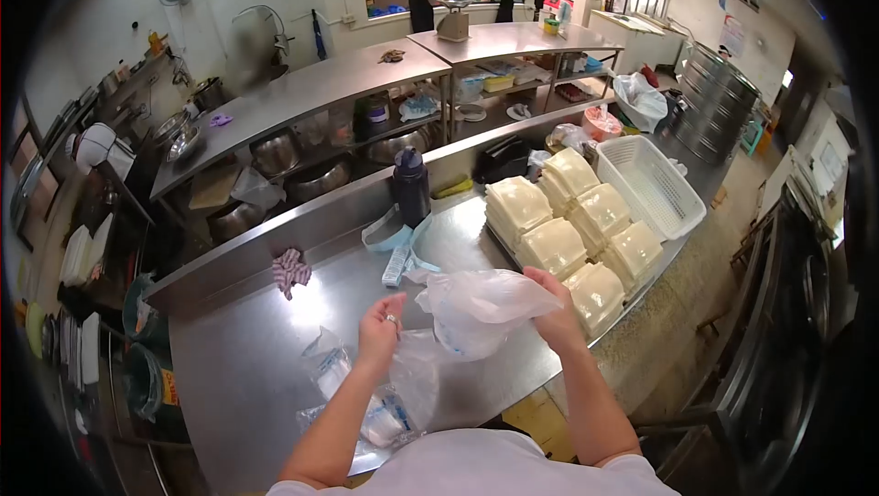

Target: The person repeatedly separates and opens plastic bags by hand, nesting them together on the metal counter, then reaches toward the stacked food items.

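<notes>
A translucent white plastic bag is held up over the steel table, puffed out and crumpled. My right hand grips its right side, fingers partly hidden behind the film. My left hand, with a ring on one finger, is beside the bag's left end; its fingers are curled together, and what they pinch, if anything, is too small to make out. Clear plastic packaging with blue print lies by my left forearm. Right of the bag, several stacks of glossy pale-yellow square sheets sit close together on a tray.
A dark bottle stands by the table's raised back edge, near a light-blue strap. A striped cloth lies at left. Beyond the stacks are a white plastic basket and tall steel steamers. A scale stands on the far counter.
</notes>
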